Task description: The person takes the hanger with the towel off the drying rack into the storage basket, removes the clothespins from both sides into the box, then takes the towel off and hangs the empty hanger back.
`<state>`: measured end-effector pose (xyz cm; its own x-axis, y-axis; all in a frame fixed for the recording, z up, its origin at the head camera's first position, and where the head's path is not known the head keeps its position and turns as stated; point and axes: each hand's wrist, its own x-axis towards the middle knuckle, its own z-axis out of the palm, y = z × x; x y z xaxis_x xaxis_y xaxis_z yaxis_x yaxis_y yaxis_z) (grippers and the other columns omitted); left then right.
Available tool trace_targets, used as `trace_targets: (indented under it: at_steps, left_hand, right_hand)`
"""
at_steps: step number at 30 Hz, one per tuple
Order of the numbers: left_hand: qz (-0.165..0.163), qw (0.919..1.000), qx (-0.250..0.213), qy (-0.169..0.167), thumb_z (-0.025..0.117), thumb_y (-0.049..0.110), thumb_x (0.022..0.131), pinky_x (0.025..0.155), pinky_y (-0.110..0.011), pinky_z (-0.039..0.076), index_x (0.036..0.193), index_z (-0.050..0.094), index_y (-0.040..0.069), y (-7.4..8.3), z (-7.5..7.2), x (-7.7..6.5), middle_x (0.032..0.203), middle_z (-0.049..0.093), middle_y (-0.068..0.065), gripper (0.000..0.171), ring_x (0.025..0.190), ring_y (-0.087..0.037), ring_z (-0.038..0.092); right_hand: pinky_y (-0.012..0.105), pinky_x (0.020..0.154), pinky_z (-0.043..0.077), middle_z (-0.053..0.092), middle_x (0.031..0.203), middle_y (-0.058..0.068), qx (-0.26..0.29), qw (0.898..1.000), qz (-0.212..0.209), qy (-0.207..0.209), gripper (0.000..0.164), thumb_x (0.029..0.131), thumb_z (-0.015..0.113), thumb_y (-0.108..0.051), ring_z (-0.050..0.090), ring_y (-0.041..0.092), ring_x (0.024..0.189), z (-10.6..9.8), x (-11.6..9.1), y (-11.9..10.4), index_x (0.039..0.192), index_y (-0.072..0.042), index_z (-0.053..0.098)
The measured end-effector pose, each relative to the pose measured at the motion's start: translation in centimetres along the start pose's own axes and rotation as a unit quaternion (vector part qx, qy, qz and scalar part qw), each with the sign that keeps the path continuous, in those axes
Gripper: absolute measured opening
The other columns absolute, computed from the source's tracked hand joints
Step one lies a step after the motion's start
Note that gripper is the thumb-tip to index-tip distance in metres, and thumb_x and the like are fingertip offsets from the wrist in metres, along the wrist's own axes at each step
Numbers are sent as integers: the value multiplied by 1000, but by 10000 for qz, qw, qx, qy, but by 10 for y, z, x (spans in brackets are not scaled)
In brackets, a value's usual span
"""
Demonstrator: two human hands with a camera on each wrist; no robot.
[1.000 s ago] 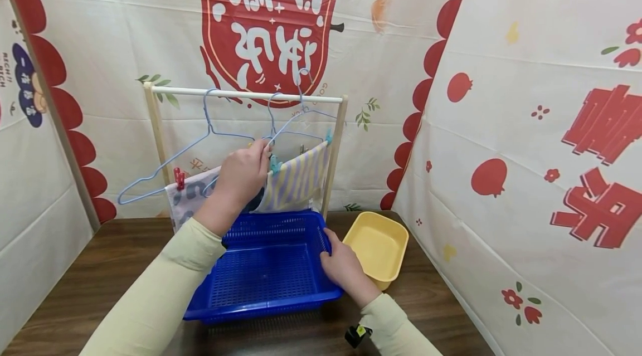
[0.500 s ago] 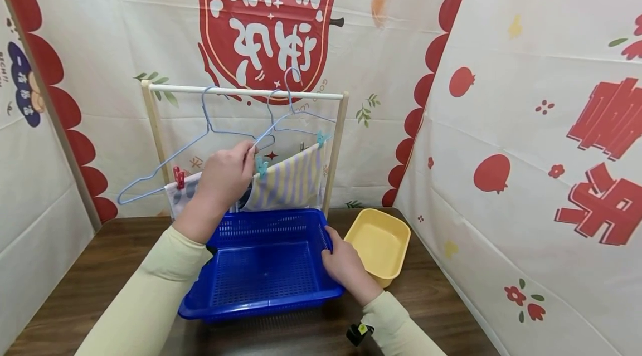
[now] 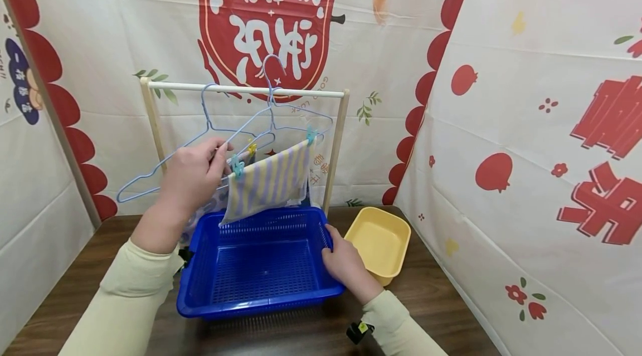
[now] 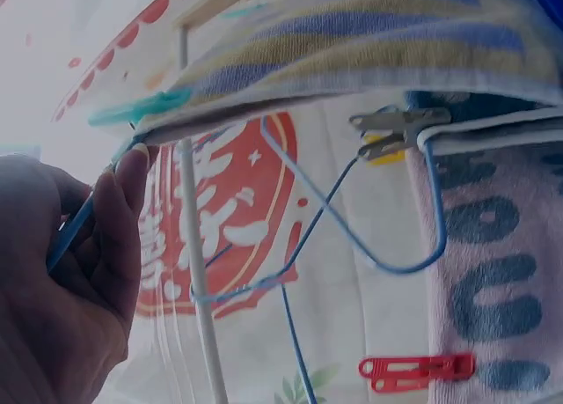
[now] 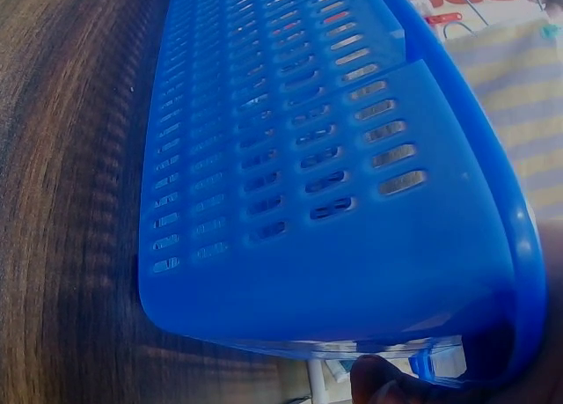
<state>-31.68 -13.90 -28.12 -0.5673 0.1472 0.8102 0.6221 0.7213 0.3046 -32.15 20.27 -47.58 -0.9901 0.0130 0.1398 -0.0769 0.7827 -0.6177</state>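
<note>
My left hand (image 3: 193,175) pinches one lower corner of a blue wire hanger (image 3: 244,125), beside a teal clothespin (image 3: 237,166). From that hanger hangs a yellow-and-purple striped towel (image 3: 271,180), held by teal clothespins. The hanger's hook rises just above the rack's white rod (image 3: 210,87); whether they touch I cannot tell. With its fingers over the right rim, my right hand (image 3: 348,261) grips a blue plastic basket (image 3: 261,306) on the table; the right wrist view shows the basket's slotted side (image 5: 334,272). In the left wrist view, the thumb and fingers press against the hanger wire.
Other blue hangers hang on the rack behind; a pink towel (image 4: 493,281) with dark lettering, a red clothespin (image 4: 418,369) and a silver clip (image 4: 400,127) show there. A yellow tub (image 3: 378,244) stands right of the basket. Printed cloth walls (image 3: 391,66) surround the table.
My left hand has moved left, bringing the hanger and striped towel with it; the towel now covers more of the things behind it. My right hand stays on the basket.
</note>
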Motion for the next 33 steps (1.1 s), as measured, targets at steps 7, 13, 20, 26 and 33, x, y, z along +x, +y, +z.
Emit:
trace_targets:
  at_steps: [7,13,20,26,33]
  left_hand:
    - [226,9979,-608,-18,60,11,114,50,-19,44,112,78,7,-17,-22,-6,72,75,1,20,53,-12,62]
    - [245,9963,-811,-124,62,7,112,56,-14,49,114,80,6,-26,-31,-14,75,75,3,18,67,-19,72]
    - [326,9952,-889,-230,63,4,111,63,-11,51,113,79,5,-31,-34,-20,77,75,4,16,67,-6,67]
    - [441,9947,-898,-215,64,2,110,61,-13,51,111,78,5,-33,-33,-23,77,74,4,15,67,-5,66]
    - [788,9938,-763,-196,65,-2,106,55,-16,47,108,75,7,-42,-26,-32,76,73,7,14,63,-7,62]
  right_hand:
    - [61,86,65,72,137,27,-20,10000,-20,23,63,106,62,-15,77,39,103,1,1,0,167,-12,46]
    - [61,89,64,72,138,26,-23,10000,-26,27,63,106,63,-16,77,40,106,1,1,1,167,-13,46]
    - [61,91,62,71,138,26,-80,9999,-57,44,62,106,63,-16,76,37,105,0,0,1,166,-11,47]
    - [62,90,63,71,137,27,-54,10000,-32,-47,63,107,63,-16,76,36,101,-2,-1,-1,167,-12,45]
    - [62,91,63,71,138,26,-27,10000,-12,-58,63,107,62,-17,77,39,106,0,-1,-1,167,-13,45]
